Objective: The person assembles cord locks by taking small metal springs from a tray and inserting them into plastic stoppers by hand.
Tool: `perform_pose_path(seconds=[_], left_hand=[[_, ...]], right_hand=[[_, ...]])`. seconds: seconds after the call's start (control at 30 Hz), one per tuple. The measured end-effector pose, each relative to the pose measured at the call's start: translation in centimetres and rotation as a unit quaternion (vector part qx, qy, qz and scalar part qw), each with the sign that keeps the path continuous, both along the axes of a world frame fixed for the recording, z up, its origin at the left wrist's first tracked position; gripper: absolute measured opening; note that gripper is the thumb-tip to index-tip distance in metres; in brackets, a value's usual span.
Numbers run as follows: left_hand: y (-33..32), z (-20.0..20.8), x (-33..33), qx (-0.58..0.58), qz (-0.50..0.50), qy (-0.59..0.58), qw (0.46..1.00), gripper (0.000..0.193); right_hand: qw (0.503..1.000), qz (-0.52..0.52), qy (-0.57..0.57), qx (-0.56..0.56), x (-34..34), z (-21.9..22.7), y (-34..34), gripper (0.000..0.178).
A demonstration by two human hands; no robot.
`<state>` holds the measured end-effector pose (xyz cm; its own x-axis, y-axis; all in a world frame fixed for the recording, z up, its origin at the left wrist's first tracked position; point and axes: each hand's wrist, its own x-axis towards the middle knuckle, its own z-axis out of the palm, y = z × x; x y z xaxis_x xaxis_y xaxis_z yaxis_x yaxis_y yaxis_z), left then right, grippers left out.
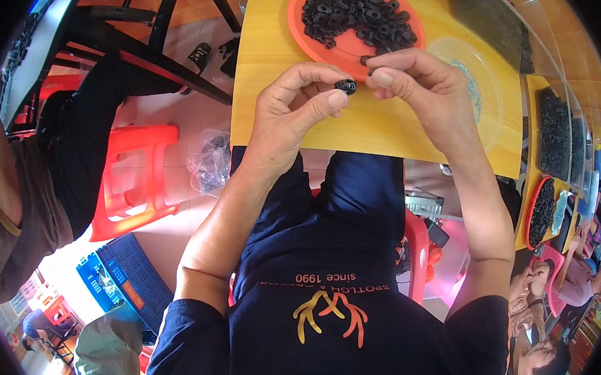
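Note:
My left hand (285,106) pinches a small black part (346,87) between thumb and forefinger, above the yellow table (269,39). The part is rounded, with a pale ring showing on the end that faces right. Close by, my right hand (426,85) has thumb and forefinger drawn together in a pinch; something small and dark shows at the fingertips, too small to name. Just beyond both hands, an orange-red plate (304,38) carries a heap of small black parts (358,14). A clear round dish (494,124) with tiny shiny pieces (473,85) lies partly behind my right wrist.
A clear panel (527,29) runs along the table's right side; past it stand a tray of black pieces (554,128) and another red plate (540,211). A red stool (137,176) and a blue crate (127,276) are at left. Other people sit on both sides.

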<state>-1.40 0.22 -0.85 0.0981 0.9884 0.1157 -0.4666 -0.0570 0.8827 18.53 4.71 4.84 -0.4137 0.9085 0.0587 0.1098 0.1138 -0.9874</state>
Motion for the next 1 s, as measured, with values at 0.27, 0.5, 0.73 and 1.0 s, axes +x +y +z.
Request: perform_pose_path(seconds=[0.27, 0.5, 0.73, 1.0], left_hand=[[0.1, -0.1, 0.1, -0.054, -0.033, -0.038, 0.997, 0.018], [-0.1, -0.1, -0.1, -0.034, -0.029, 0.029, 0.999, 0.018], [-0.2, 0.0, -0.1, -0.032, -0.043, 0.057, 0.997, 0.017], [-0.3, 0.4, -0.2, -0.021, -0.077, 0.070, 0.994, 0.017]], right_hand=[[0.994, 0.041, -0.001, -0.097, -0.3, 1.9, -0.5, 0.023], [0.993, 0.045, -0.069, -0.079, -0.7, 2.0, -0.6, 0.025], [0.982, 0.087, -0.166, -0.008, 0.0, 1.7, 0.0, 0.024], [0.952, 0.178, -0.251, -0.006, 0.4, 3.2, 0.5, 0.025]])
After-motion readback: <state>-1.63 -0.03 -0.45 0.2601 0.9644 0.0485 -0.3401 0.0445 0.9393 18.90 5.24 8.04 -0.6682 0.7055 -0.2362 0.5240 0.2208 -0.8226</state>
